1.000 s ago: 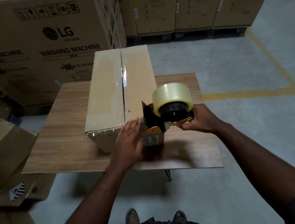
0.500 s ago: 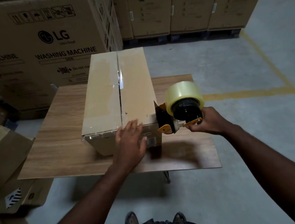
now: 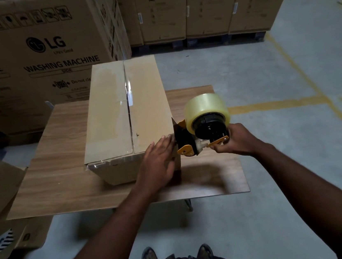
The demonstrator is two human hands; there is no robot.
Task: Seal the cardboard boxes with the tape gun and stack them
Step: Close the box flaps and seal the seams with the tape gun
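Note:
A long brown cardboard box (image 3: 110, 115) lies on a small wooden table (image 3: 65, 185), its top flaps closed with clear tape along the centre seam and over the near edge. My left hand (image 3: 159, 163) presses with straight fingers on the box's near right corner. My right hand (image 3: 235, 140) grips the handle of a black and yellow tape gun (image 3: 201, 134) carrying a roll of clear tape (image 3: 205, 108). The gun's front end sits against the box's near right corner, just beside my left fingertips.
Large washing machine cartons (image 3: 34, 55) stand close behind the table at left and along the back (image 3: 204, 4). Flattened and open cardboard boxes (image 3: 0, 204) lie on the floor at left. Grey concrete floor (image 3: 298, 156) with yellow lines spreads to the right.
The tape gun and my right hand have shifted right, from the near end of the box to its right corner. My left hand slid right along the near edge.

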